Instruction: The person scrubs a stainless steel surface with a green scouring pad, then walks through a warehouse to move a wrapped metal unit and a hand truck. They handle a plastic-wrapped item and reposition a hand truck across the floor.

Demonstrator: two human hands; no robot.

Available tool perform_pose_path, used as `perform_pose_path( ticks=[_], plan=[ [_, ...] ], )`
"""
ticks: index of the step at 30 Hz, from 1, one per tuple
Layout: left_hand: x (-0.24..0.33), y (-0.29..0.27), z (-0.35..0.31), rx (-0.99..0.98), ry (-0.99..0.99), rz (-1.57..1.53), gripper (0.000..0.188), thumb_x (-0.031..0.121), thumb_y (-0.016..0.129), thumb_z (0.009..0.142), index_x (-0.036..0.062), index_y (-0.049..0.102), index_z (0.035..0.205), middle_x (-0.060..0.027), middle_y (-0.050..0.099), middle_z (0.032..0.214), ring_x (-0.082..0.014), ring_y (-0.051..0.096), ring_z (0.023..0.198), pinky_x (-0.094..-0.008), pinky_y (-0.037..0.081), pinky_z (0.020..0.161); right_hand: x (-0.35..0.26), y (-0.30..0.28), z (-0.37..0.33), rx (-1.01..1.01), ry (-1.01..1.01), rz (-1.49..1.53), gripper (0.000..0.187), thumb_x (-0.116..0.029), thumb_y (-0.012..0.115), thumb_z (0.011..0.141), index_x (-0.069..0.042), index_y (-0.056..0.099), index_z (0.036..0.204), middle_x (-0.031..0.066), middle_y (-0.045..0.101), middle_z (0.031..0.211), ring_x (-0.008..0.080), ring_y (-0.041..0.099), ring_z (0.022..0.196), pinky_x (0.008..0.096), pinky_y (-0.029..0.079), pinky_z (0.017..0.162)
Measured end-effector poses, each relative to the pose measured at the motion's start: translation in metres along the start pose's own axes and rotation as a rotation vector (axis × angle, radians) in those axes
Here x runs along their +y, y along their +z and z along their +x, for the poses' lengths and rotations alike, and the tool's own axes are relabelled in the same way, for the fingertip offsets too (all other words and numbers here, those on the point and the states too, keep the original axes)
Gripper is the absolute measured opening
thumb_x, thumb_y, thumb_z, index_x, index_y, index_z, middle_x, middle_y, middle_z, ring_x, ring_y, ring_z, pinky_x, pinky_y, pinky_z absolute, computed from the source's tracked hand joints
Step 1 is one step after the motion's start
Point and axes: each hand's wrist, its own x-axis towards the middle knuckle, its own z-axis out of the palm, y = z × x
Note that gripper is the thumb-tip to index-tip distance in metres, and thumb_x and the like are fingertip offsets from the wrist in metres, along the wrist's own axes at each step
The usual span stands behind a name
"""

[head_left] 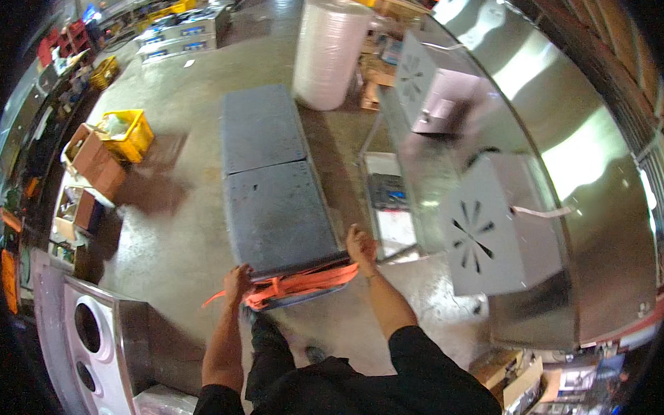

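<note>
A long dark grey platform point(280, 213), topped with two flat panels, stretches away in front of me, low over the floor. A bundle of orange straps point(300, 283) hangs across its near end. My left hand point(238, 282) is closed at the left end of that strapped edge, where a loose strap tail sticks out. At the right end, my right hand point(359, 246) is closed too, with the arm reaching forward. The exact bar or edge under my fingers is hidden. My feet stand just behind the platform's near end.
To the right stands a metal table point(421, 181) bearing white boxes point(492, 235) with slotted patterns. A bubble wrap roll point(328, 54) stands beyond the platform. A yellow crate point(133, 136) and cardboard boxes point(92, 159) line the left. A white cabinet point(104, 346) with round openings is near left.
</note>
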Motion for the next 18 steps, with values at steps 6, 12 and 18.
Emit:
perform_pose_path(
  ticks=[6, 12, 18],
  plan=[
    [-0.032, -0.037, 0.171, 0.093, 0.07, -0.05, 0.021, 0.01, 0.069, 0.071, 0.0099, 0.07, 0.092, -0.017, 0.07, 0.09, -0.0395, 0.069, 0.084, -0.0481, 0.055, 0.073, -0.075, 0.064, 0.144, -0.086, 0.057, -0.151, 0.041, -0.037, 0.047, 0.102, -0.004, 0.07, 0.11, 0.0165, 0.071, 0.081, 0.0365, 0.068, 0.074, 0.0539, 0.053, 0.073],
    [-0.067, -0.096, 0.319, 0.042, 0.11, -0.035, 0.013, 0.015, 0.07, 0.075, 0.0075, 0.067, 0.085, -0.0164, 0.069, 0.078, -0.0384, 0.069, 0.078, -0.0488, 0.054, 0.068, -0.169, 0.113, 0.272, -0.13, 0.36, 0.098, 0.064, -0.051, 0.037, 0.104, -0.002, 0.075, 0.089, 0.0261, 0.071, 0.087, 0.0443, 0.07, 0.087, 0.057, 0.053, 0.082],
    [-0.113, -0.111, 0.478, 0.094, 0.144, -0.057, 0.026, 0.01, 0.076, 0.072, 0.009, 0.065, 0.096, -0.0162, 0.068, 0.09, -0.0383, 0.068, 0.083, -0.0469, 0.053, 0.071, -0.253, 0.147, 0.405, -0.069, 0.425, 0.213, 0.07, -0.057, 0.036, 0.102, -0.001, 0.075, 0.087, 0.0281, 0.07, 0.092, 0.0462, 0.068, 0.091, 0.0541, 0.052, 0.079]
  ],
)
